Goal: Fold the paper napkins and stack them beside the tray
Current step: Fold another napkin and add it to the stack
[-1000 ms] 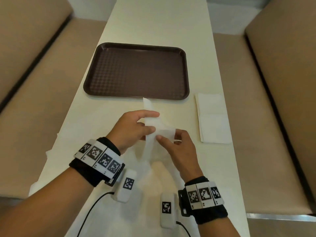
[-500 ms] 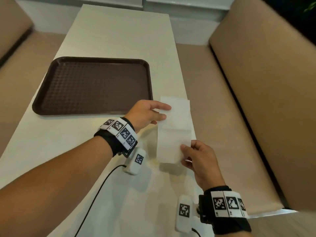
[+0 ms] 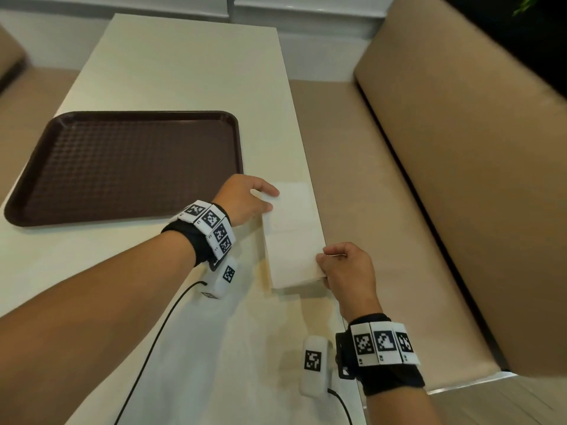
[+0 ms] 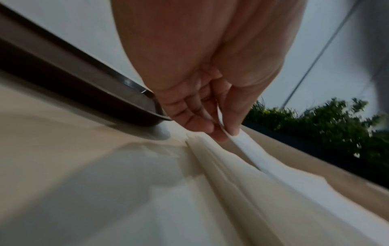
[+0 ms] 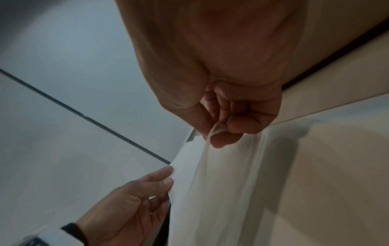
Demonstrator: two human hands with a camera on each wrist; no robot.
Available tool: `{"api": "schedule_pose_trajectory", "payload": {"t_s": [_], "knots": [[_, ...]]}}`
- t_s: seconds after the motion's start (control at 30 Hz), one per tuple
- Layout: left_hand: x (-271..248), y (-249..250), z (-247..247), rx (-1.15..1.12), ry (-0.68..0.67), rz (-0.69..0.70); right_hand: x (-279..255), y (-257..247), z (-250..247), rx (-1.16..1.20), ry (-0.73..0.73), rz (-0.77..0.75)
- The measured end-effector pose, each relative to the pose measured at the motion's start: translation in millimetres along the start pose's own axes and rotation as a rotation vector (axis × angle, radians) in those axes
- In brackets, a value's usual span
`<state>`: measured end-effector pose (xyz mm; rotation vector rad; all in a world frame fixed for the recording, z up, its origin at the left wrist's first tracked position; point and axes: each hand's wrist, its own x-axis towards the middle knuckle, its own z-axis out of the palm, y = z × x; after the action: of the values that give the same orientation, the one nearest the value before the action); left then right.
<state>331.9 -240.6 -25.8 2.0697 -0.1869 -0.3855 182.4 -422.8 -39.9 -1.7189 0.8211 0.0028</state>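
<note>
A folded white napkin (image 3: 291, 243) hangs flat just above the napkin stack (image 4: 212, 159) at the table's right edge, right of the brown tray (image 3: 122, 167). My left hand (image 3: 271, 200) pinches its far left corner between thumb and fingers (image 4: 223, 133). My right hand (image 3: 322, 256) pinches the near right corner (image 5: 216, 133), the other fingers curled. The napkin (image 5: 210, 183) stretches between both hands and hides most of the stack. The tray is empty.
Loose unfolded napkin sheets (image 3: 221, 357) lie on the cream table (image 3: 184, 72) close to me. Tan bench seats (image 3: 383, 194) run along both sides of the table. The stack sits right at the table's right edge.
Both hands carried the folded napkin from in front of the tray to the right and lowered it over the stack. My head turned right with it.
</note>
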Motion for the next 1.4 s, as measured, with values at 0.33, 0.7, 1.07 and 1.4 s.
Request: {"api": "schedule_pose_trajectory", "payload": {"t_s": [0.33, 0.7, 1.07, 1.4], "knots": [[14.4, -6.2, 4.9, 0.138, 0.046, 0.054, 12.5, 2.5, 6.7, -0.132, 0.035, -0.048], [10.0, -11.0, 10.5, 0.302, 0.107, 0.095, 1.5, -0.6, 6.8, -0.357, 0.088, -0.110], [-33.3, 18.3, -26.0, 0.553, -0.078, 0.096, -30.0, -1.9, 16.5, -0.711, -0.069, -0.443], [-275.0, -70.3, -157.1, 0.633, -0.250, -0.256, -150.7, 22.6, 54.7, -0.705, -0.518, -0.536]]}}
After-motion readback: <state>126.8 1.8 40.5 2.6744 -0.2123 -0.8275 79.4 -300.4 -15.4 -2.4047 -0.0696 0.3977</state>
